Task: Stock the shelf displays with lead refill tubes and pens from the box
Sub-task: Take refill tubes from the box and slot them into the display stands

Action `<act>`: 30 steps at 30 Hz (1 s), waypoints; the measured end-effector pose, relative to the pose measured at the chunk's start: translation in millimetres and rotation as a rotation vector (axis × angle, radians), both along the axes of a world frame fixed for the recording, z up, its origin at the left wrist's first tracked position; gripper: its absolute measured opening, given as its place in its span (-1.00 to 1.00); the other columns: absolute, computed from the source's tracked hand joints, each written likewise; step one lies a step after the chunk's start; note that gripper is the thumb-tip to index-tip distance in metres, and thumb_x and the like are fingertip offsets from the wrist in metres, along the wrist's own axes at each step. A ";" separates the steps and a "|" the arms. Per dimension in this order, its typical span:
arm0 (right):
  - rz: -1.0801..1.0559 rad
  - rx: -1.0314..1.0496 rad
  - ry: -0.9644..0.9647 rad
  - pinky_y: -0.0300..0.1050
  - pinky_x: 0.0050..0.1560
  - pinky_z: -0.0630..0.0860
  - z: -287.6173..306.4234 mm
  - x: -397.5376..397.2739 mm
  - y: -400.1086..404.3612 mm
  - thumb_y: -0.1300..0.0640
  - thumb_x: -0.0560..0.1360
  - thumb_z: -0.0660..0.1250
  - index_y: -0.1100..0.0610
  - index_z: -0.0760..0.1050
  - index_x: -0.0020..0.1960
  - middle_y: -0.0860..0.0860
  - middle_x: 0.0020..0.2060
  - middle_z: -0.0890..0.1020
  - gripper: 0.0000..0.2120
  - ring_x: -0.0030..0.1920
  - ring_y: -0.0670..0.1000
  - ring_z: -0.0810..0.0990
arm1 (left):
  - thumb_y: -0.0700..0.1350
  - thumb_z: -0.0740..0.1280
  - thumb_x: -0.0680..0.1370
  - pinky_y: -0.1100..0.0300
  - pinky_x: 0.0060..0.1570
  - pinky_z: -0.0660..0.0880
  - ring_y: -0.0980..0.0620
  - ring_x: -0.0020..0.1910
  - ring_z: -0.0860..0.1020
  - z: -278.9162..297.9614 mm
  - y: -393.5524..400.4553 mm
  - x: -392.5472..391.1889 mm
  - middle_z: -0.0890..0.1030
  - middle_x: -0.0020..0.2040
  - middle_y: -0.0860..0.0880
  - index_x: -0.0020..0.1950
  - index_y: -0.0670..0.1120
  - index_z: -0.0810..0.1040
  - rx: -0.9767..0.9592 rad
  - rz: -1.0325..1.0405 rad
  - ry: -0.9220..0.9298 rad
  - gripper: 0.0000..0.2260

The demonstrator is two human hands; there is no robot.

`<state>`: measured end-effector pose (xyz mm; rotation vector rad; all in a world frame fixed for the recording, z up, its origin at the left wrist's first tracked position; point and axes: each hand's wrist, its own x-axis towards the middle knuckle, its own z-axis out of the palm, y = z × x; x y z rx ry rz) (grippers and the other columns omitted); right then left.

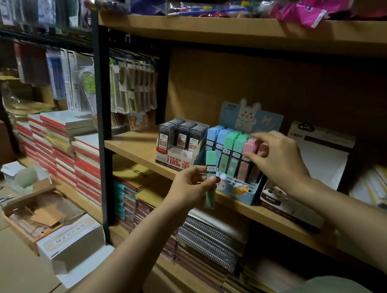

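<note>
So the wooden shelf [138,147] took up most of the view, with a black post [102,122] splitting it from the rack on the left where hanging packs [132,86] and stacks of red-edged notebooks [68,153] sat. Down on the floor at the left there were a couple of open boxes [62,239], one brown with card bits inside and a white one just beside it. Spiral pads [208,237] were piled on the shelf level underneath. On the middle level stood the blue bunny display [247,195], its slots mostly filled with blue, green and pink tubes standing upright, and right next to it on the left was the grey lead display [176,155] with dark packs in it. A white box [321,155] sat to the right of the bunny one. The right hand [276,155] was up at the pink tubes [250,150], fingers curled with the tips pinching at the top of one in the rack, though it was a bit blurry so I couldn't make out more than that. The left hand [191,186] was held in front of the display's left corner, thumb and fingers pinched around a single green tube [211,180], upright, out of the rack and not slotted in.
</note>
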<state>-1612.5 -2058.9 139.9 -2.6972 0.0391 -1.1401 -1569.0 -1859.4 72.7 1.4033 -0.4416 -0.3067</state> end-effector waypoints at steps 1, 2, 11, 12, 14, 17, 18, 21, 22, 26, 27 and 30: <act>0.015 0.001 -0.038 -0.23 -0.04 0.44 1.7 -3.5 1.0 0.12 0.46 0.48 0.15 0.56 0.23 0.05 0.03 0.59 -0.64 -0.05 -0.07 0.52 | -0.21 0.35 0.54 -0.02 0.09 0.56 -0.06 0.06 0.63 0.4 -0.4 -0.1 0.61 0.10 -0.22 0.15 -0.12 0.55 0.005 0.004 -0.011 -0.81; 0.047 0.003 -0.071 -0.24 -0.07 0.44 2.9 -7.3 3.4 0.10 0.48 0.45 0.13 0.56 0.22 0.02 0.01 0.58 -0.67 -0.06 -0.07 0.53 | -0.21 0.35 0.55 -0.02 0.10 0.56 -0.07 0.08 0.62 1.0 -0.7 -0.5 0.61 0.11 -0.22 0.15 -0.11 0.55 0.011 0.007 -0.026 -0.81; 0.341 0.362 0.173 -0.46 -0.25 0.50 -0.4 -12.2 38.1 0.15 0.43 0.51 0.01 0.56 0.13 -0.07 -0.15 0.63 -0.70 -0.20 -0.25 0.62 | -0.19 0.37 0.54 0.03 0.02 0.62 -0.07 0.05 0.64 5.3 -9.8 -6.6 0.64 0.06 -0.17 0.11 -0.04 0.58 0.017 -0.072 -0.161 -0.84; 0.335 0.371 0.150 -0.45 -0.25 0.52 1.1 -11.8 37.1 0.17 0.42 0.51 0.01 0.58 0.09 -0.08 -0.17 0.65 -0.73 -0.22 -0.25 0.63 | -0.17 0.38 0.53 0.03 0.05 0.61 -0.05 0.06 0.63 4.7 -11.8 -5.8 0.64 0.05 -0.13 0.13 -0.04 0.57 0.029 -0.045 -0.188 -0.81; 0.283 0.350 0.087 -0.41 -0.22 0.55 9.0 -10.3 31.3 0.15 0.43 0.50 -0.01 0.56 0.05 -0.16 -0.18 0.64 -0.77 -0.21 -0.27 0.63 | -0.11 0.41 0.52 0.08 0.12 0.57 0.07 0.11 0.58 1.2 -13.6 -1.7 0.60 0.11 0.00 0.22 -0.02 0.51 0.135 0.070 -0.336 -0.71; 0.207 0.278 -0.046 -0.48 -0.26 0.50 27.8 -6.6 19.8 0.14 0.46 0.47 0.02 0.52 0.02 -0.21 -0.17 0.58 -0.82 -0.18 -0.31 0.59 | -0.02 0.39 0.52 0.08 0.29 0.44 0.06 0.32 0.39 -10.6 -8.7 6.8 0.39 0.35 -0.01 0.37 -0.03 0.39 0.474 0.247 -0.696 -0.56; 0.195 0.254 -0.078 -0.48 -0.27 0.50 32.2 -4.7 17.4 0.15 0.46 0.47 0.04 0.52 0.00 -0.18 -0.15 0.59 -0.83 -0.18 -0.27 0.60 | -0.01 0.39 0.52 0.03 0.35 0.39 0.00 0.40 0.30 -15.7 -6.6 9.5 0.29 0.44 -0.05 0.42 -0.02 0.34 0.590 0.242 -0.792 -0.50; 0.170 0.162 -0.085 -0.31 -0.25 0.59 31.8 4.9 16.2 0.16 0.47 0.46 0.10 0.52 -0.02 -0.04 -0.09 0.63 -0.85 -0.18 -0.13 0.64 | 0.08 0.37 0.51 -0.09 0.44 0.27 -0.09 0.51 0.13 -32.3 -4.9 13.4 0.02 0.57 -0.06 0.55 0.10 0.14 0.842 0.137 -0.889 -0.33; 0.164 0.137 -0.072 -0.21 -0.21 0.62 28.8 8.6 17.7 0.16 0.47 0.46 0.12 0.52 -0.03 -0.01 -0.08 0.62 -0.86 -0.18 -0.09 0.63 | 0.11 0.36 0.52 -0.10 0.46 0.23 -0.10 0.53 0.10 -36.6 -5.6 13.4 -0.04 0.58 -0.04 0.57 0.14 0.06 0.884 0.115 -0.889 -0.30; 0.166 0.096 -0.035 0.01 -0.11 0.62 18.6 21.1 21.4 0.18 0.46 0.47 0.16 0.54 -0.04 0.03 -0.09 0.61 -0.85 -0.12 0.01 0.61 | 0.10 0.33 0.53 -0.07 0.48 0.20 -0.11 0.54 0.09 -43.1 -7.2 14.3 -0.06 0.59 -0.06 0.58 0.16 -0.02 0.904 0.138 -0.940 -0.27; 0.155 0.075 -0.029 -0.01 -0.10 0.61 16.4 23.4 21.9 0.17 0.45 0.47 0.16 0.54 -0.04 0.02 -0.09 0.61 -0.85 -0.11 0.00 0.60 | 0.09 0.33 0.54 -0.06 0.48 0.21 -0.11 0.53 0.10 -43.3 -6.4 15.1 -0.05 0.58 -0.06 0.58 0.16 -0.02 0.891 0.141 -0.944 -0.28; 0.132 0.036 -0.013 -0.19 -0.15 0.51 10.4 29.0 24.0 0.15 0.44 0.49 0.14 0.54 -0.05 0.01 -0.09 0.62 -0.84 -0.09 -0.02 0.57 | 0.07 0.32 0.54 -0.06 0.46 0.25 -0.11 0.52 0.14 -45.0 -4.3 17.4 -0.03 0.58 -0.06 0.57 0.17 0.00 0.863 0.137 -0.954 -0.30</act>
